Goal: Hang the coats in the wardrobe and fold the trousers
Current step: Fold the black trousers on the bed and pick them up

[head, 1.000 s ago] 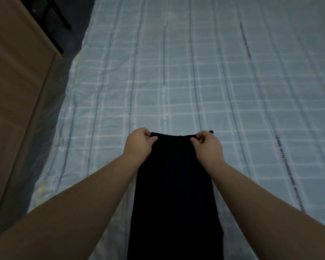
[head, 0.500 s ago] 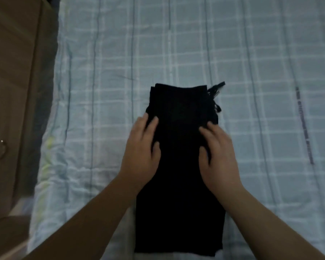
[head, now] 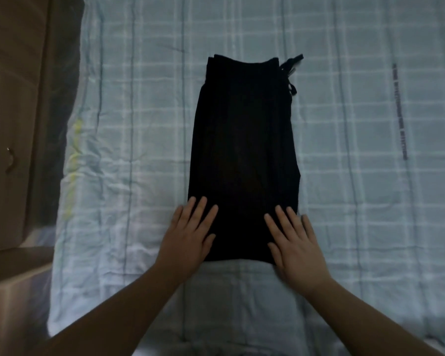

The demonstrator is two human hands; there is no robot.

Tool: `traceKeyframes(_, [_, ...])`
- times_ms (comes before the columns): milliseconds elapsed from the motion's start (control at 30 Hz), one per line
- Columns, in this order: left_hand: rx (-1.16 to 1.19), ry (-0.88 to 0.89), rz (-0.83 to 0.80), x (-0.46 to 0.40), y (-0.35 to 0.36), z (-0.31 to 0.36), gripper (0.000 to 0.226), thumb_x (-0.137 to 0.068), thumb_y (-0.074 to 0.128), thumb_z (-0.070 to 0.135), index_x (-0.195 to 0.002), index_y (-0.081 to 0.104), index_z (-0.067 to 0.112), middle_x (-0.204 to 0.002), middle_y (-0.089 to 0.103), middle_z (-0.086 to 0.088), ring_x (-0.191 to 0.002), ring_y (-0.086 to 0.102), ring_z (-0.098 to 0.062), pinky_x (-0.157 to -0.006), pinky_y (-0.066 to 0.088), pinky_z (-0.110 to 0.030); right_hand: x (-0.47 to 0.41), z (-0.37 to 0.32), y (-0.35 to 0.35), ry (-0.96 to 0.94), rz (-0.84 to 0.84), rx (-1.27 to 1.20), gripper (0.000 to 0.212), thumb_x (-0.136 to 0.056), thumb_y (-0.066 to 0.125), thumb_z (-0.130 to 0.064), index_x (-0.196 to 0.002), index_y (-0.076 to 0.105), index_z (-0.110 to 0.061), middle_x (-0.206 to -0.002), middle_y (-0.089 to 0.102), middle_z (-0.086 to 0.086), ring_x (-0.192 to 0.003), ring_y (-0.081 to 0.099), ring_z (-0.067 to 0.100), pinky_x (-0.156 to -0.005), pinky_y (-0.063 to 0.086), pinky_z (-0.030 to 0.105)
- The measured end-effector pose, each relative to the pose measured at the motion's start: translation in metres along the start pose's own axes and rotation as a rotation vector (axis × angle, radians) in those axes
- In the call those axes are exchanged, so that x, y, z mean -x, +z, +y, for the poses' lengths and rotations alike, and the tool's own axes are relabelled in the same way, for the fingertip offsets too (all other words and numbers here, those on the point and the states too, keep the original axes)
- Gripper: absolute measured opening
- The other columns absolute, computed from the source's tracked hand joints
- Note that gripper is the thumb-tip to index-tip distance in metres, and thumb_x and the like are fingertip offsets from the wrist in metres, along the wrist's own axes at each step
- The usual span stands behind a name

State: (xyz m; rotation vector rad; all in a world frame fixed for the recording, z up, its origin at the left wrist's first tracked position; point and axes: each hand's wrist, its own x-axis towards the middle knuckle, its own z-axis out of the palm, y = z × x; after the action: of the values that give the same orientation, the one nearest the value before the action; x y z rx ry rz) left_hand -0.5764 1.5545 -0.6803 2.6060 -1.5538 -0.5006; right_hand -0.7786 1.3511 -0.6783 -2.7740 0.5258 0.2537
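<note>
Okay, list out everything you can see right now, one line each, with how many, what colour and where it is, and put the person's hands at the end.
folded trousers: one, black, lying flat in the middle of the bed, long side running away from the person
drawstring: one, black, sticking out at the far right corner of the trousers
bed sheet: one, pale blue with a white and dark check, covering the bed under the trousers
wooden furniture: one piece, brown, along the left edge beside the bed, with a small metal handle
left hand: one, flat with straight fingers, resting on the near left corner of the trousers
right hand: one, flat with straight fingers, resting on the near right corner of the trousers
</note>
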Motion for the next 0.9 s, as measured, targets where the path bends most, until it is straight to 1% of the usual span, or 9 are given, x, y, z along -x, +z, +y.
traceKeyframes(67, [0.030, 0.023, 0.059, 0.010, -0.004, 0.004, 0.061, -0.098, 0.042, 0.038, -0.153, 0.029, 0.015, -0.159, 0.030, -0.014, -0.149, 0.021, -0.031, -0.119, 0.023, -0.052, 0.010, -0.003, -0.003, -0.034, 0.086, -0.083, 0.059, -0.102, 0.039, -0.037, -0.156, 0.028, -0.017, -0.163, 0.027, 0.009, -0.152, 0.021, 0.029, -0.119, 0.023, 0.058])
traceKeyframes(133, [0.040, 0.161, 0.069, 0.024, -0.005, 0.005, 0.059, -0.099, 0.045, 0.037, -0.151, 0.035, 0.012, -0.158, 0.031, -0.010, -0.149, 0.024, -0.028, -0.120, 0.021, -0.048, 0.021, -0.007, -0.005, -0.209, 0.141, -0.167, 0.051, -0.104, 0.041, -0.032, -0.151, 0.038, -0.014, -0.158, 0.036, 0.009, -0.148, 0.032, 0.028, -0.120, 0.026, 0.053])
traceKeyframes(233, [-0.008, 0.341, -0.041, 0.040, 0.005, -0.007, 0.056, -0.101, 0.041, 0.039, -0.152, 0.033, 0.017, -0.157, 0.034, -0.005, -0.150, 0.021, -0.022, -0.121, 0.019, -0.043, 0.033, -0.002, 0.005, -0.365, 0.030, -0.112, 0.050, -0.104, 0.042, -0.034, -0.152, 0.039, -0.019, -0.157, 0.038, 0.003, -0.146, 0.036, 0.023, -0.120, 0.027, 0.044])
traceKeyframes(333, [-0.020, 0.377, -0.065, 0.039, 0.015, -0.020, 0.053, -0.103, 0.038, 0.041, -0.151, 0.034, 0.019, -0.156, 0.038, -0.001, -0.148, 0.023, -0.018, -0.121, 0.020, -0.039, 0.033, 0.012, 0.017, -0.244, 0.028, -0.071, 0.055, -0.102, 0.047, -0.037, -0.152, 0.036, -0.019, -0.158, 0.033, 0.000, -0.145, 0.037, 0.020, -0.121, 0.026, 0.038])
traceKeyframes(400, [-0.018, 0.388, -0.035, 0.034, 0.013, -0.022, 0.049, -0.103, 0.038, 0.039, -0.147, 0.042, 0.018, -0.151, 0.044, -0.001, -0.144, 0.033, -0.019, -0.119, 0.023, -0.037, 0.033, 0.014, 0.019, -0.196, 0.051, -0.059, 0.056, -0.100, 0.052, -0.037, -0.151, 0.041, -0.018, -0.157, 0.035, 0.000, -0.144, 0.038, 0.019, -0.121, 0.025, 0.036])
traceKeyframes(567, [0.156, 0.308, 0.032, 0.033, -0.002, -0.013, 0.046, -0.095, 0.044, 0.021, -0.139, 0.053, 0.012, -0.140, 0.057, -0.006, -0.131, 0.053, -0.024, -0.112, 0.030, -0.033, 0.024, -0.006, 0.020, -0.076, 0.159, -0.104, 0.049, -0.094, 0.064, -0.030, -0.141, 0.055, -0.015, -0.152, 0.047, 0.005, -0.141, 0.041, 0.023, -0.113, 0.034, 0.041])
traceKeyframes(733, [0.142, 0.369, 0.053, 0.044, -0.030, -0.002, 0.052, -0.087, 0.042, 0.012, -0.138, 0.055, 0.008, -0.139, 0.058, -0.008, -0.132, 0.051, -0.023, -0.115, 0.027, -0.040, 0.016, -0.019, 0.003, -0.030, 0.200, -0.060, 0.048, -0.091, 0.046, -0.025, -0.136, 0.060, -0.020, -0.146, 0.055, 0.005, -0.137, 0.045, 0.025, -0.110, 0.032, 0.039])
traceKeyframes(833, [0.119, 0.378, 0.065, 0.056, -0.046, -0.004, 0.056, -0.084, 0.037, 0.005, -0.136, 0.056, 0.007, -0.137, 0.060, -0.009, -0.129, 0.054, -0.023, -0.114, 0.029, -0.038, 0.034, -0.024, -0.008, -0.087, 0.200, -0.066, 0.056, -0.088, 0.039, -0.010, -0.141, 0.055, -0.017, -0.143, 0.057, 0.005, -0.136, 0.048, 0.023, -0.114, 0.032, 0.039])
traceKeyframes(900, [0.081, 0.420, 0.039, 0.071, -0.053, -0.010, 0.059, -0.082, 0.038, 0.002, -0.139, 0.053, 0.009, -0.138, 0.059, -0.006, -0.128, 0.055, -0.020, -0.116, 0.027, -0.034, 0.060, -0.029, -0.021, -0.135, 0.183, -0.052, 0.061, -0.086, 0.036, -0.003, -0.144, 0.051, -0.015, -0.147, 0.053, 0.005, -0.139, 0.045, 0.023, -0.116, 0.033, 0.045])
